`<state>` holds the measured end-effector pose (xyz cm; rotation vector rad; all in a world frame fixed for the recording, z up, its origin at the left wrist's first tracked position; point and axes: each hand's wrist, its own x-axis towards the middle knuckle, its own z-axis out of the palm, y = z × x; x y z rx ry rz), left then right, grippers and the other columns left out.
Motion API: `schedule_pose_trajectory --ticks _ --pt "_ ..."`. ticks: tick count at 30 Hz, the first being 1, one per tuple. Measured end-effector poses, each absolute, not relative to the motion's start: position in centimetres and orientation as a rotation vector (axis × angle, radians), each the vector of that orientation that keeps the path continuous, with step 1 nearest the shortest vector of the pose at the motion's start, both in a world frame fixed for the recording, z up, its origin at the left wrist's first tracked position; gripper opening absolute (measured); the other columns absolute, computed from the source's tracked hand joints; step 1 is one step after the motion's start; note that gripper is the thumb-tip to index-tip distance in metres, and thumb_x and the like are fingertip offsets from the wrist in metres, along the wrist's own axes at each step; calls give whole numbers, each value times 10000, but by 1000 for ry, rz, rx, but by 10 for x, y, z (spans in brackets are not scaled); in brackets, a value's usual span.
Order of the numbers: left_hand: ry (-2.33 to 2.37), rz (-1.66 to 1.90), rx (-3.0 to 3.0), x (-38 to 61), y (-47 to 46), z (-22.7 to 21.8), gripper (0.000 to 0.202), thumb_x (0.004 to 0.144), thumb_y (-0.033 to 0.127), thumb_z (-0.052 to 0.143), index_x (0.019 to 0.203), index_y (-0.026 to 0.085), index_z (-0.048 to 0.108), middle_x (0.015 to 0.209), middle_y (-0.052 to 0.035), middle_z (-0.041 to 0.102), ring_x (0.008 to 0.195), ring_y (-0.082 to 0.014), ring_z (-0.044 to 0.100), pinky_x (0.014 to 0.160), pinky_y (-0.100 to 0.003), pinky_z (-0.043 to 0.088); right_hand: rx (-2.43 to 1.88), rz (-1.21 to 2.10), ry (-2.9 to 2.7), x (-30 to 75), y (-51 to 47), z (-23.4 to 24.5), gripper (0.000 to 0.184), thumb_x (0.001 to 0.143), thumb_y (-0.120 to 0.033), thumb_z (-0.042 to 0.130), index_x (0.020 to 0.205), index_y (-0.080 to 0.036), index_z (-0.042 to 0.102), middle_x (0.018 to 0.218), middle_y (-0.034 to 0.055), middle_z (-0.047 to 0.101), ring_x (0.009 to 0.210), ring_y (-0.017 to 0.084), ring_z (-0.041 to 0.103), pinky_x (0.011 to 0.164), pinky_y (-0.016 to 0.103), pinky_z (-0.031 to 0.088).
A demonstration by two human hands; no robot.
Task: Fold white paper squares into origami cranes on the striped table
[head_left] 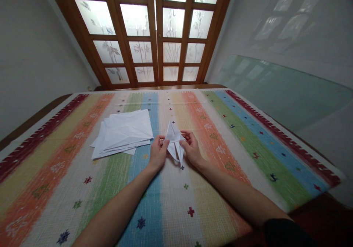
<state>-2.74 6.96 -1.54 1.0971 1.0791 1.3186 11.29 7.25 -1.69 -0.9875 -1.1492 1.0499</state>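
A piece of white folded paper (173, 133) is held between my two hands above the middle of the table. It has a pointed top and two narrow points hanging down at the bottom with a slit between them. My left hand (159, 154) pinches its left edge, thumb in front and fingers behind. On the opposite edge, my right hand (191, 147) grips in the same way, its thumb pressed on the front. Behind the paper, some fingertips of both hands are hidden.
A loose stack of white paper sheets (125, 131) lies left of my left hand. The striped tablecloth (217, 173) covers the table. Beyond the far edge stand wooden glass-paned doors (157, 59). A pale green glass panel (275, 89) leans along the right wall.
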Motion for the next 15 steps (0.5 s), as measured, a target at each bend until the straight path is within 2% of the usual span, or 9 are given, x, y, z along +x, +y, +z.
schedule_pose_trajectory --ticks 4,8,10,13,15 --pt "1057 1311 1047 -28 70 -14 377 715 469 657 894 212 447 513 92 533 400 -97 480 412 -195 339 -1006 1074 -1096 114 77 -18 330 659 -329 681 936 -233 531 767 -8 605 701 161 599 650 290 498" --pt "955 1251 994 -24 67 -11 529 619 346 732 1013 207 409 717 30 658 572 -132 617 545 -237 472 -1045 1002 -1041 114 76 -17 315 666 -344 691 911 -225 533 757 -4 605 693 160 594 637 288 500" --pt "936 1240 993 -21 66 -11 570 590 259 724 1055 205 398 796 6 675 640 -140 641 616 -262 504 -1061 961 -1022 114 76 -16 292 673 -342 680 896 -224 533 763 1 608 697 162 594 632 288 501" --pt "962 1273 1019 -20 65 -11 547 581 182 658 1070 205 415 802 14 652 636 -124 623 619 -247 491 -1071 957 -995 115 75 -16 294 669 -329 675 903 -225 532 732 -15 598 655 150 580 603 274 489" --pt "981 1287 1053 -21 64 -11 529 590 170 624 1086 198 443 769 30 623 619 -113 599 596 -226 463 -1053 1023 -992 115 75 -15 360 639 -323 707 938 -224 533 718 -26 607 635 147 580 599 270 488"
